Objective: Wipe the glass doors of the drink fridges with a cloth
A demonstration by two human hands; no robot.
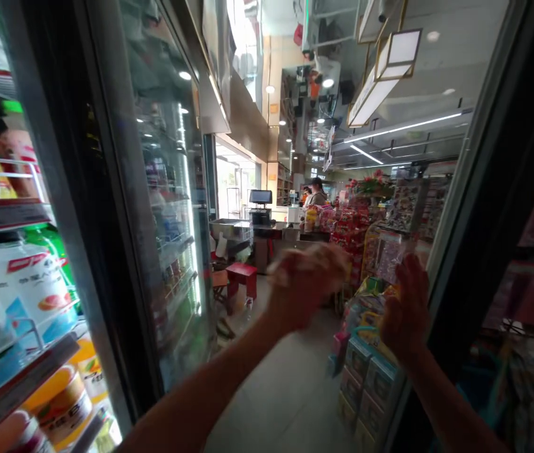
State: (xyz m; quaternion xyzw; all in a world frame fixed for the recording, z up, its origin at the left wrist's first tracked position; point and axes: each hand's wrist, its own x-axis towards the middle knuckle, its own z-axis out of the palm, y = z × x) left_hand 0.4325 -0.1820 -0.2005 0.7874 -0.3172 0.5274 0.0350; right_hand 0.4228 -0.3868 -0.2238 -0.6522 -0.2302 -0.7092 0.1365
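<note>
And it's a shop, a supermarket or convenience store by the look of it! Over on the left, bottled drinks [35, 286] line brightly lit shelves [21, 388], with strips [5, 216] running along the front edges. Across the pale floor [285, 396] there's the checkout counter [289, 234], a dark monitor [261, 197] rising above its top edge! Red packaged goods [348, 233] pile up near its right end, boxed goods [365, 377] stack closer in, and strip lights [408, 127] run overhead.

Room between two dark uprights [477, 220], drink shelves [2, 216] blocking far left, stacked boxes [368, 374] low right
</note>
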